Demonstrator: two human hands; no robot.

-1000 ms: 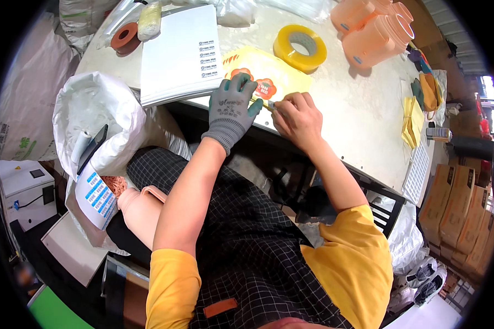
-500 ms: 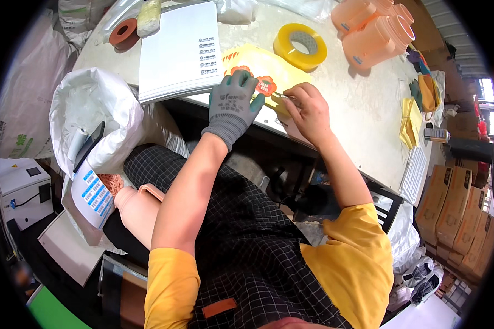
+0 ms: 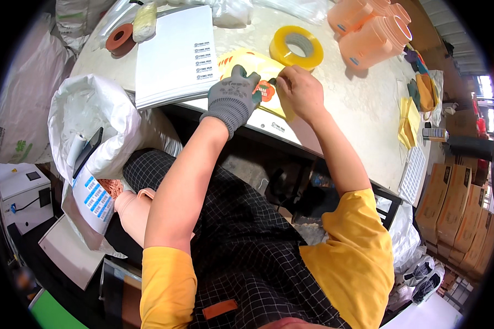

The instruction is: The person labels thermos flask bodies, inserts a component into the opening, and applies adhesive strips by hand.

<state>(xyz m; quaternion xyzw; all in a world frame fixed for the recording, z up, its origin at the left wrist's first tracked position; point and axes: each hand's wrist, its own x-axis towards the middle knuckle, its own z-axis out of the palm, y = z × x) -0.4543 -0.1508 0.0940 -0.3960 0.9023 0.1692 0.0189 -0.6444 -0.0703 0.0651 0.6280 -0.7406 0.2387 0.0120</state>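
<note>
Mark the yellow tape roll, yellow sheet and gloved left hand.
Yellow tape roll [image 3: 280, 48], head view: left side of the ring.
Yellow sheet [image 3: 260, 62], head view: upper part.
Gloved left hand [image 3: 233, 93], head view: back of the hand.

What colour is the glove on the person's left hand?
The glove is mostly grey, with green parts on its fingers, best seen in the head view.

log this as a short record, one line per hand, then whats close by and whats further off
left hand: gloved in grey, on the yellow printed sheet
right hand: bare, pinching over the sheet; anything held is unclear
close by: white sheet stack, yellow tape roll
further off: peach jars, reddish-brown roll
</note>
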